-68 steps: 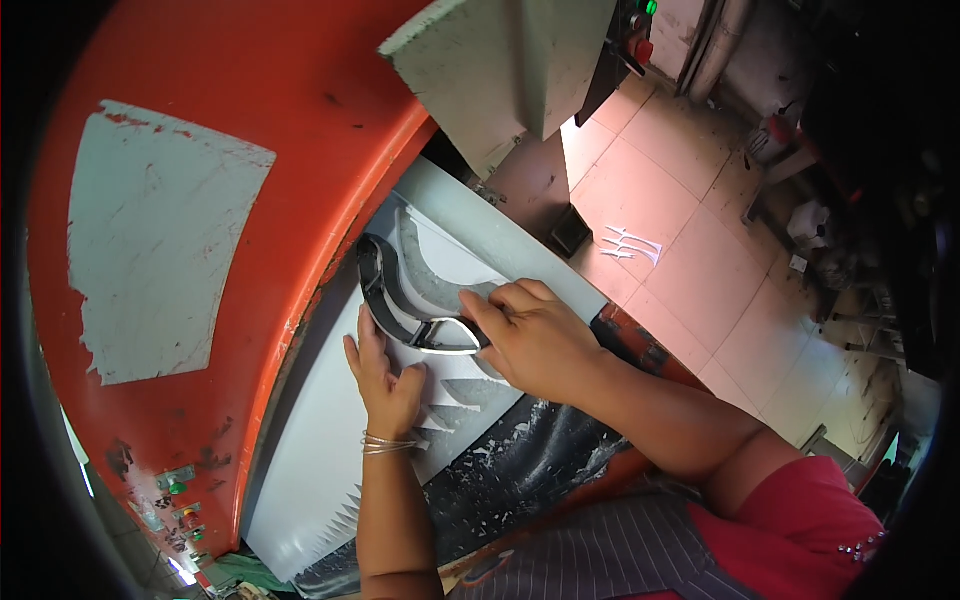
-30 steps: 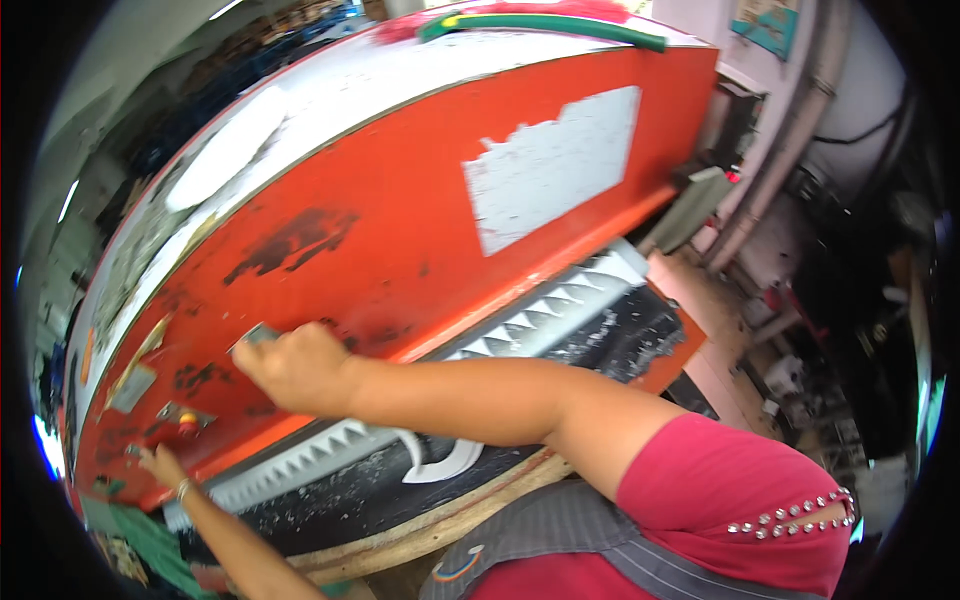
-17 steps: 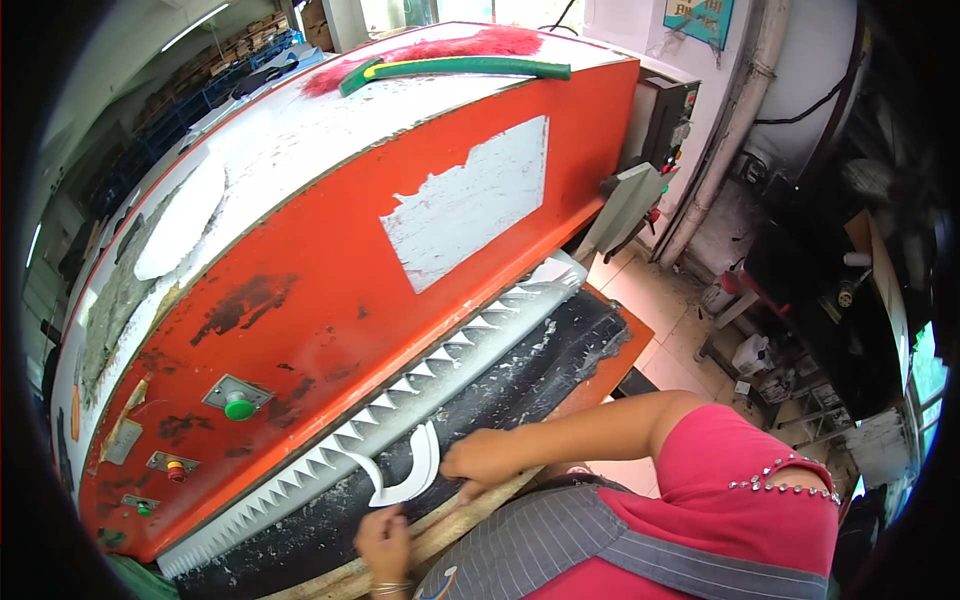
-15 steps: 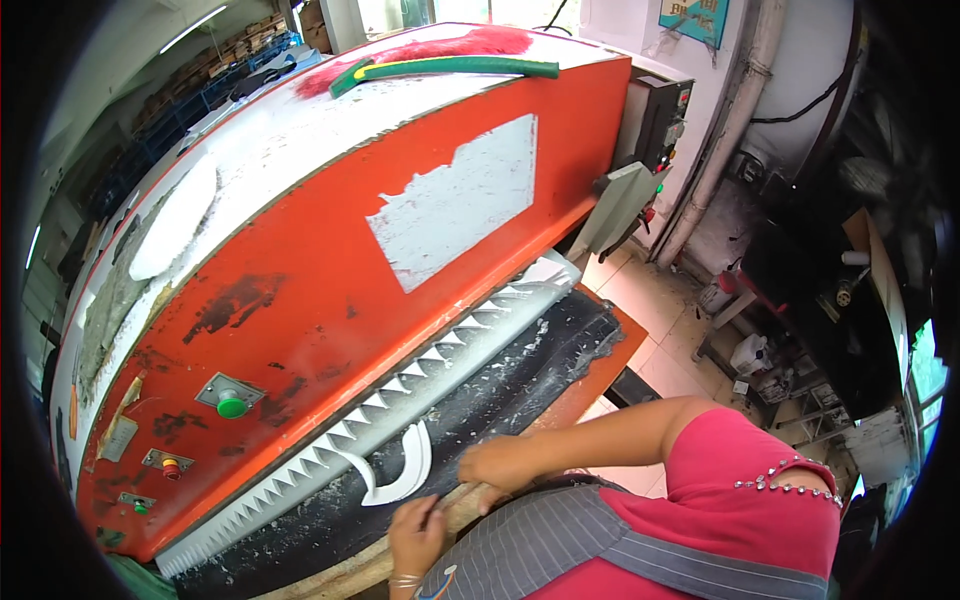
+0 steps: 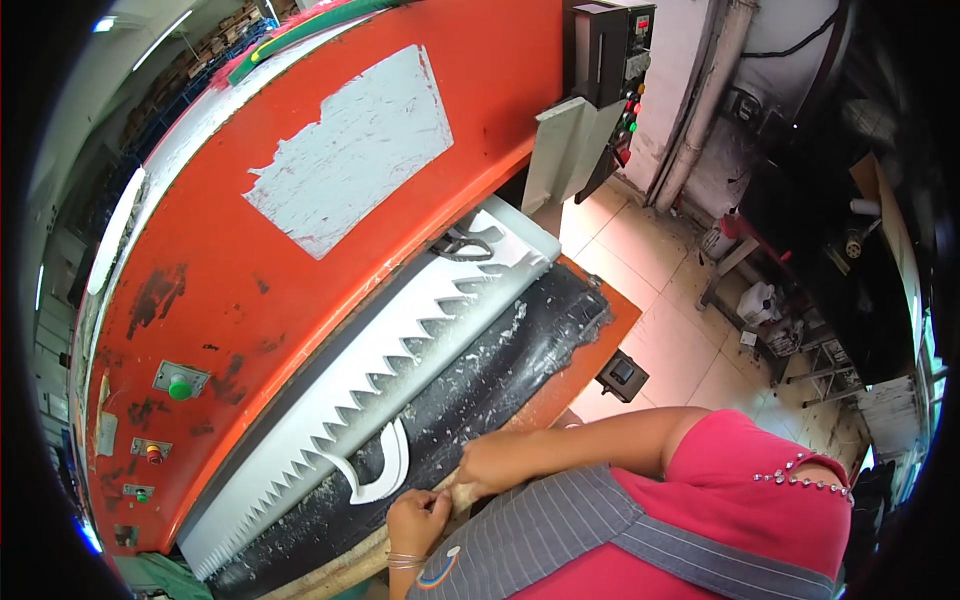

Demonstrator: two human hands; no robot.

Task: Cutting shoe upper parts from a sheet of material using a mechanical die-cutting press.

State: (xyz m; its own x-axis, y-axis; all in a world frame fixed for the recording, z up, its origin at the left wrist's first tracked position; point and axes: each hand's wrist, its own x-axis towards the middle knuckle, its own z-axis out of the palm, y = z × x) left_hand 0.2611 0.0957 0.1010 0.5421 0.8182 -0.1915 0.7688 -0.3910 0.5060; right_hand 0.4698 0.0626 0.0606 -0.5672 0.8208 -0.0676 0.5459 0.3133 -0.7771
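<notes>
My left hand (image 5: pixel 418 522) is at the wooden front edge (image 5: pixel 350 562) of the machine bed, fingers curled in. Close beside it, my right hand (image 5: pixel 485 462) bends over the same edge, its fingers curled and partly hidden. Whatever they may hold is too small to make out. Just beyond them, a curved white offcut (image 5: pixel 385 470) lies on the black, flake-strewn mat (image 5: pixel 440 400). Behind it rests a long white sheet (image 5: pixel 350 375) with a row of pointed cut-outs along it. A dark metal cutting die (image 5: pixel 465 245) sits on the sheet's far right end.
The orange press beam (image 5: pixel 330 290) spans above the sheet, with a green button (image 5: pixel 180 388) and a red one (image 5: pixel 154 454). A green-handled brush (image 5: pixel 310 30) lies on top. At right stand a control box (image 5: pixel 600 60) and a black foot pedal (image 5: pixel 622 375) on the tiled floor.
My view has shifted forward, showing more of the white sheet beneath the beam and the cutting die on it. My hands have drawn closer together at the wooden edge.
</notes>
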